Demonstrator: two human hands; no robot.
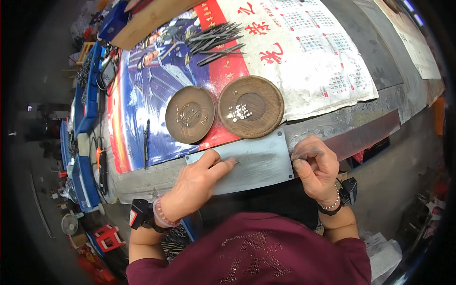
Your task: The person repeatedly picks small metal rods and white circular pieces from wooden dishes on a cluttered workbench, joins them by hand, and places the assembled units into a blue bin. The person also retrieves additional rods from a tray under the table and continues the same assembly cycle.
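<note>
A pale grey metal plate (268, 156) with dark screws in its corners and a dark smear across its middle lies at the bench's near edge. Over its left part, my left hand (197, 175) is closed in a pinch, a tiny thin metal pin (238, 162) poking out past the fingertips. Beside the plate's right end, my right hand (317, 167) has thumb and fingers pressed together; what they hold, if anything, is hidden. Just beyond the plate, a round wooden dish (274, 111) contains several small shiny silver pieces. The smaller wooden dish (172, 122) to its left contains several thin pins.
A bunch of dark thin rods (216, 40) lies on the poster (156, 88) at the back. One dark rod (146, 142) rests at left. A calendar sheet (316, 61) covers the back right. Blue bins (85, 183) line the left side.
</note>
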